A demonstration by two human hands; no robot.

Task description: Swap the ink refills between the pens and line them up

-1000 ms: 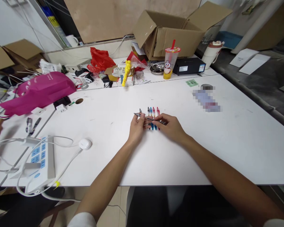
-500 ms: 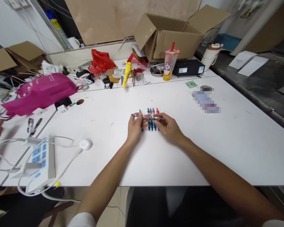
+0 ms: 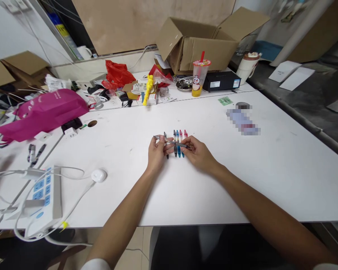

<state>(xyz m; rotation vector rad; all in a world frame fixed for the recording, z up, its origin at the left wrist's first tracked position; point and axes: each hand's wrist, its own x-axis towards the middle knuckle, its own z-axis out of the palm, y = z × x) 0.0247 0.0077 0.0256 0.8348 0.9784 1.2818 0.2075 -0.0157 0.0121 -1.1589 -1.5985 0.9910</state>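
Note:
A slim pen with a silvery barrel and a dark grip is held roughly level between my two hands, above the white table. My left hand pinches its left end with thumb and fingers. At the pen's right end, the fingers of my right hand are closed on the dark grip. Behind and beneath lie several pens side by side: a black pen, a blue pen, pink-topped pens and a dark pen partly covered by my left fingers.
A power strip with white cables lies at the left, near a magenta bag. Along the back are a drink cup, an open carton and a black box. A blurred-out object lies at the right.
The view has shifted slightly, so most things appear a little further left. Both hands keep hold of the same pen, which slopes down a little more to the right.

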